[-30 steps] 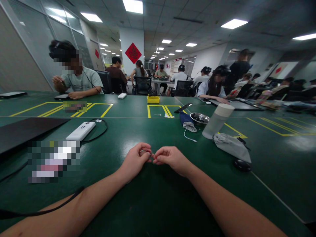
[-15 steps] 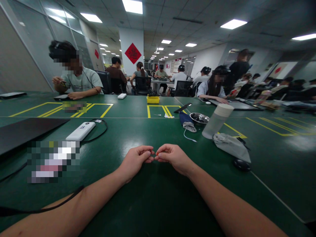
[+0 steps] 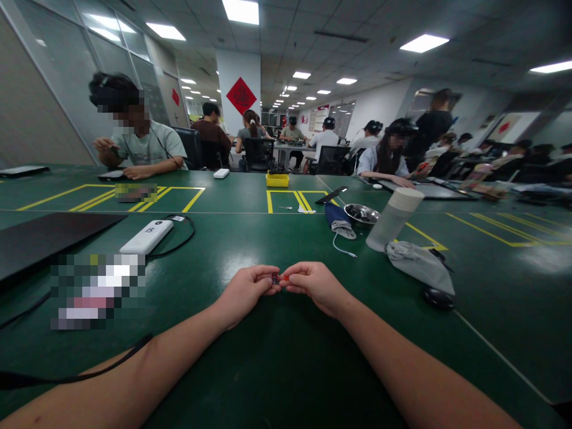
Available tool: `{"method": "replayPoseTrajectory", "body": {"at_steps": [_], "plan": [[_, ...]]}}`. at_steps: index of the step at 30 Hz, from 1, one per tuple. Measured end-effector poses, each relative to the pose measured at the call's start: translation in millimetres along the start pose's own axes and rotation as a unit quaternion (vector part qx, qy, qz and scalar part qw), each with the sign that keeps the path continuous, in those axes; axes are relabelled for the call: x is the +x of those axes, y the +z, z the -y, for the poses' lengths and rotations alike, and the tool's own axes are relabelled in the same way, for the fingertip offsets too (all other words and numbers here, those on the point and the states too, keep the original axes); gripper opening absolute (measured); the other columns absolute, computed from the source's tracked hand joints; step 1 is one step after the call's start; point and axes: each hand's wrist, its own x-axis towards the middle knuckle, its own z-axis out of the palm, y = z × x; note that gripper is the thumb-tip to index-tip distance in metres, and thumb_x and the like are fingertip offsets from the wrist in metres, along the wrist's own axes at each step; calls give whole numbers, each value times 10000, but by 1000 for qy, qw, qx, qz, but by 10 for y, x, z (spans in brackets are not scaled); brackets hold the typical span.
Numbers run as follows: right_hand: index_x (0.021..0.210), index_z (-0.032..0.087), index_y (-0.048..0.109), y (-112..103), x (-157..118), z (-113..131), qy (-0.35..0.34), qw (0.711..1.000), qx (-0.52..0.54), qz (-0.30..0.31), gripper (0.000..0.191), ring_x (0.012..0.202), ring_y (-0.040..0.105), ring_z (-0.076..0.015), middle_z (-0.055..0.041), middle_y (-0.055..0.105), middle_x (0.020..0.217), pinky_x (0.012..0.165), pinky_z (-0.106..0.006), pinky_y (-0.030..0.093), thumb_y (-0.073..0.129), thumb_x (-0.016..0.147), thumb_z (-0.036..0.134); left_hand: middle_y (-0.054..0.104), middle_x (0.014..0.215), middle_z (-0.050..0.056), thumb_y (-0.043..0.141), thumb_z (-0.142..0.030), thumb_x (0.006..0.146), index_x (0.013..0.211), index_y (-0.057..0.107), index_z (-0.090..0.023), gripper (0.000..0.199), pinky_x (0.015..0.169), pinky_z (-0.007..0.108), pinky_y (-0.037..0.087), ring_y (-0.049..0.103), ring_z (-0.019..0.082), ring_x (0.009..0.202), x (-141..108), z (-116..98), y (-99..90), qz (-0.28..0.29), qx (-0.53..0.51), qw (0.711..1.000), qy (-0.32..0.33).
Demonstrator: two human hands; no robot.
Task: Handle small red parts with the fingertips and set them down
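Two bare hands, two small pieces, one in each grip. Left hand: thumb and fingers pinched nearly closed on a small dark piece. Right hand: fingertips closed on a small red piece. Both pieces between the hands, above the green table; fingertips of the two hands very near each other, contact hard to tell. Exact shape of the pieces too small to tell.

On the table, left side: one white power bank, a black cable looped beside it. Right side: one metal bowl holding dark items, one bottle, two pouches, a blue one beside the bowl and a grey one near the bottle. One black mouse by the grey one. One yellow box farther off.
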Motion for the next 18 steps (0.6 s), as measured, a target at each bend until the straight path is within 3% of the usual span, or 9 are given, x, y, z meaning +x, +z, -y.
{"method": "replayPoseTrajectory", "body": {"at_steps": [10,14,18], "plan": [[850,110,659,-1,3,-38,-27,999,-27,23,167,775,684,-169,-77,696,828,725,-277,531,686,704,186,691,876,68,563,-161,799,1110,582,-133,313,776,311,517,661,167,808,-18,-25,-4,25,20,999,24],[830,118,653,7,10,-55,-39,999,-26,20,172,697,666,-142,-53,685,774,699,-279,530,713,685,188,671,898,71,551,-151,795,1049,596,-125,259,730,268,510,644,137,769,-7,-22,-23,9,-17,1000,9],[829,114,658,23,4,-32,-20,1000,8,9,179,739,671,-157,-63,680,802,731,-300,532,712,702,229,657,934,58,579,-135,766,1035,610,-140,271,698,231,492,615,104,732,-13,-26,-42,4,-23,999,22]]}}
